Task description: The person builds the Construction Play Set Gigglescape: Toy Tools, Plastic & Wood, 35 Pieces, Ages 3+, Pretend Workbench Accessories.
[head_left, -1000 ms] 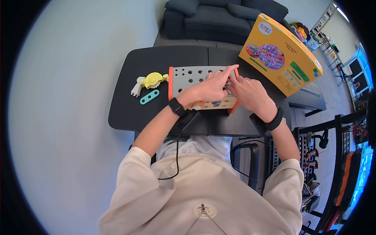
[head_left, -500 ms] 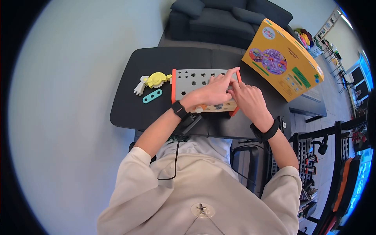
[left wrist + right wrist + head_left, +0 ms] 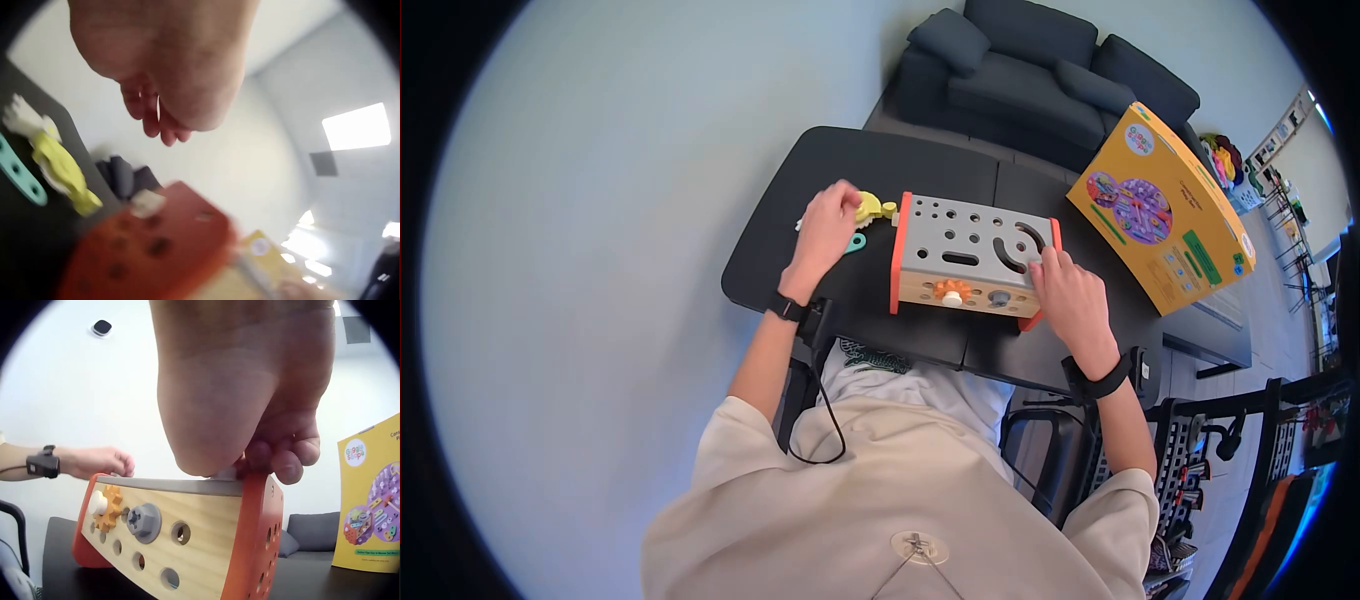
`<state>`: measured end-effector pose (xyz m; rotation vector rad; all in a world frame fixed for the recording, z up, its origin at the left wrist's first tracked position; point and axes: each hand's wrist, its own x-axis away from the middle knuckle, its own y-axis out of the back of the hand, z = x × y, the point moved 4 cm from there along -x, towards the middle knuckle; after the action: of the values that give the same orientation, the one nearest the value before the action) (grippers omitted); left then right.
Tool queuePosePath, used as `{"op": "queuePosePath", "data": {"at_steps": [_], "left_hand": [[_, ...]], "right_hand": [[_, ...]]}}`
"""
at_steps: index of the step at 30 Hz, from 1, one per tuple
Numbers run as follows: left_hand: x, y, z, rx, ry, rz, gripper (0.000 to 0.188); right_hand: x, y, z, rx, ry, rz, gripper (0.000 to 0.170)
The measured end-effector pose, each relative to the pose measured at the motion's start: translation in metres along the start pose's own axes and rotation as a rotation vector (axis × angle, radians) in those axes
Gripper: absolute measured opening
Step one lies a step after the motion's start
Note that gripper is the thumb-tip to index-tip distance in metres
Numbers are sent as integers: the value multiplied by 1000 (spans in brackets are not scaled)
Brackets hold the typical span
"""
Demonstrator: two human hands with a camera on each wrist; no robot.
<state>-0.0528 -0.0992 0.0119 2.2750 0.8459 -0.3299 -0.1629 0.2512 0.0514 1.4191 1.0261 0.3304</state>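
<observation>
A toy workbench [image 3: 985, 232] with a grey perforated top and red end panels stands on the dark table. Its wooden front carries an orange gear [image 3: 952, 291] on a white knob and a grey bolt head [image 3: 999, 299]. My right hand [image 3: 1076, 305] grips the workbench's right end, thumb at the top and curled fingers over the red panel [image 3: 255, 531]. Left of the workbench my left hand [image 3: 825, 235] hovers with loosely curled fingers and holds nothing. Beneath and beside it lie a yellow toothed toy piece [image 3: 59, 165], a white piece [image 3: 24, 117] and a teal strip with holes [image 3: 19, 172].
A yellow toy box [image 3: 1160, 210] stands upright at the table's back right. Behind the table [image 3: 870, 150] is a dark sofa [image 3: 1030, 90]. A black rack [image 3: 1265, 420] stands near my right side. A cable hangs from my left wrist.
My left hand has left the workbench's right end and moved left over the loose pieces. My right hand stays at that end. The head view has shifted, placing the table further right.
</observation>
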Motion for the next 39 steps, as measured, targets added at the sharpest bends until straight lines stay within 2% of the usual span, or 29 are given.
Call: {"op": "queuePosePath", "data": {"at_steps": [2,3,5,9,12,14,15,17,18,20,22,24,25,27,32,34,38,39], "left_hand": [[17,-2,44,-329,-34,126,13],[27,-1,57,-330,-40,125,13],[47,-4,71,-572,-200,132,27],[57,-12,90,-704,-221,171,40],[55,-6,77,-731,-193,187,46],[52,-1,70,-573,-20,217,50],[49,1,64,-570,-24,218,50],[44,11,45,-163,229,193,53],[41,13,33,-162,230,202,53],[36,19,3,147,156,141,54],[34,20,-28,241,129,169,56],[32,11,-53,343,-25,338,58],[31,6,-58,338,21,420,58],[28,-1,-58,347,-4,468,57],[21,-3,-56,332,-42,567,51],[20,-3,-58,241,-128,593,50],[22,-4,-57,200,-132,592,51],[24,-5,-56,175,-180,544,50]], "right_hand": [[0,1,-2,-43,-11,-4,27],[-1,1,-3,-84,-23,-1,28],[-3,5,-7,-107,-33,13,29],[-12,16,-9,-120,-74,104,31],[-20,24,-6,-171,-88,20,30],[-25,30,-3,-197,-113,15,29],[-26,30,-4,-224,-140,13,27],[-30,31,-9,-272,-155,-40,25],[-30,31,-10,-322,-159,-93,23],[-32,25,-8,-402,-154,-114,21],[-34,26,1,-485,-138,-139,19],[-33,25,28,-677,-127,67,26],[-34,21,36,-675,-128,69,26],[-34,12,61,-665,195,-46,35],[-39,2,77,-536,259,-25,38],[-41,1,80,-527,270,-14,38],[-40,1,78,-513,279,-12,38],[-40,0,77,-509,272,10,38]]}}
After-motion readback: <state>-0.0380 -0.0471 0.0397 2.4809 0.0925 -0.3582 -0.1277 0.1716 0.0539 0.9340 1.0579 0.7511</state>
